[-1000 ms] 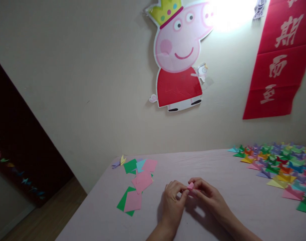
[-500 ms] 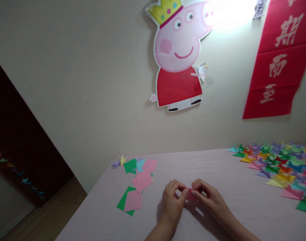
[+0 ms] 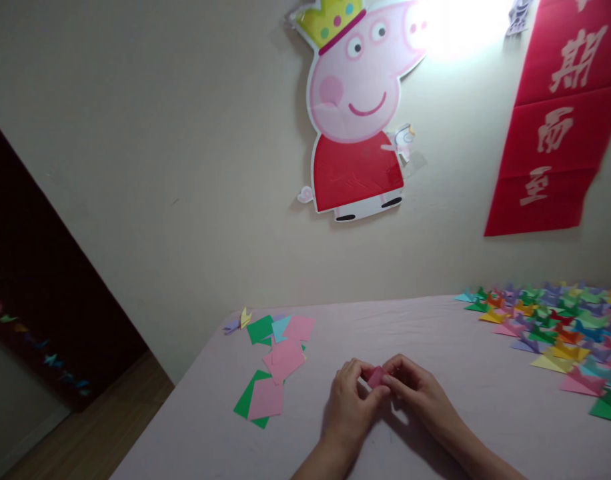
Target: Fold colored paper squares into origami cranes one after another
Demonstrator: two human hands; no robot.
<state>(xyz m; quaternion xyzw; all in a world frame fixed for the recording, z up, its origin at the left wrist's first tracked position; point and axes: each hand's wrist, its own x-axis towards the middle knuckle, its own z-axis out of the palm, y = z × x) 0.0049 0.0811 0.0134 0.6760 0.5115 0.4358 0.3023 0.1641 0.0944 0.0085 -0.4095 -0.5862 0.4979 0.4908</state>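
A small folded piece of pink paper (image 3: pixel 375 378) is held between my two hands, near the front middle of the table. My left hand (image 3: pixel 353 400) pinches its left side, the thumb reaching across below it. On the right side, my right hand (image 3: pixel 415 393) grips it between thumb and fingers. The fingers cover part of the paper, so its full shape is hidden.
Loose pink paper squares (image 3: pixel 284 361) and green ones (image 3: pixel 260 330) lie left of my hands. Folded yellow paper (image 3: pixel 245 318) rests at the far left corner. Rows of colourful folded paper pieces (image 3: pixel 565 333) fill the table's right side. A wall stands behind the table (image 3: pixel 380 320).
The pink paper has been turned up and now shows a darker, squarish face. My left hand has shifted slightly right, its thumb moving across toward my right thumb.
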